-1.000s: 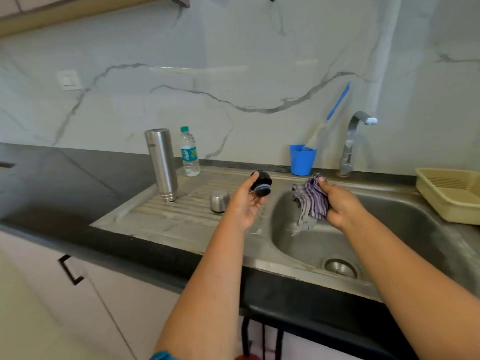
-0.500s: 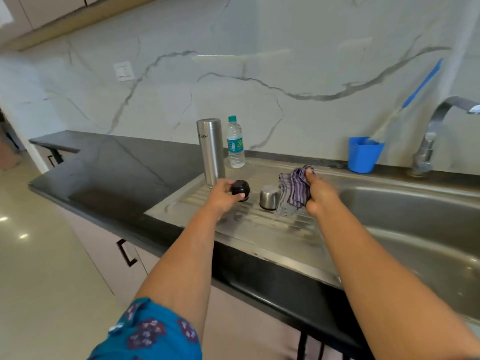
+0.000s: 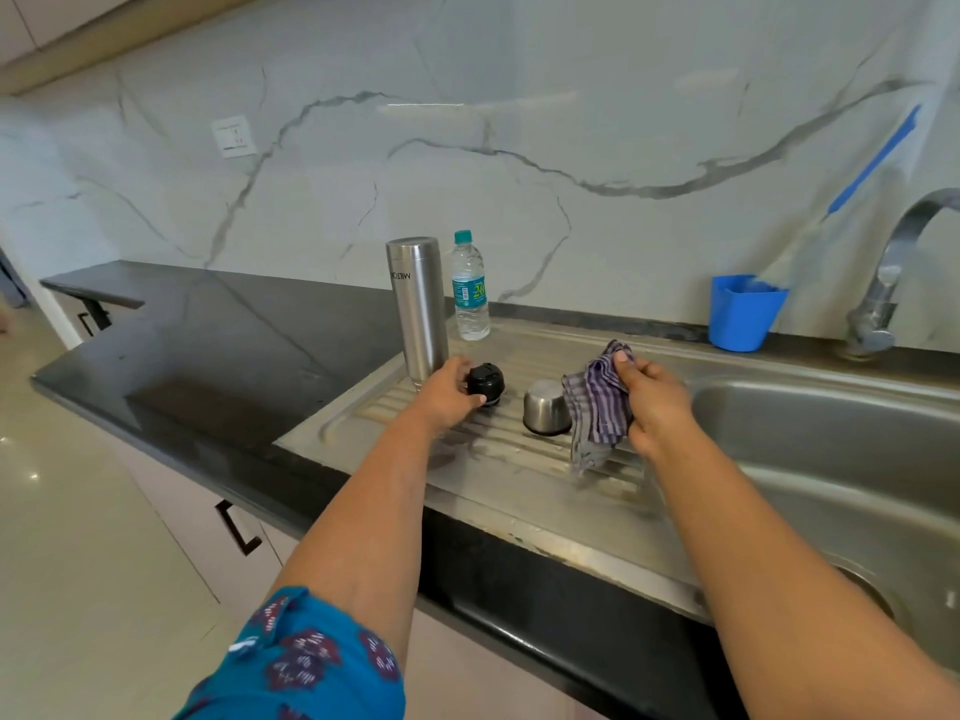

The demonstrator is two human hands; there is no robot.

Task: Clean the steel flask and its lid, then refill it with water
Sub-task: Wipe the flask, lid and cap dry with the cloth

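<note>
The left hand (image 3: 445, 394) held the black stopper (image 3: 486, 384) with curled fingers, low over the ribbed draining board (image 3: 519, 459); whether the stopper touched the board could not be told. Just behind the hand the steel flask (image 3: 418, 311) stood upright with its mouth open, and a small plastic water bottle (image 3: 470, 288) stood just beside it, nearer the wall. The steel cup lid (image 3: 546, 406) lay upside down on the board between the two hands. The right hand (image 3: 655, 400) gripped a bunched striped cloth (image 3: 597, 402), which hung down beside the cup lid. To the right lay the sink basin (image 3: 831, 459), with a blue cup (image 3: 743, 314) and the tap (image 3: 883, 283) at the back.
</note>
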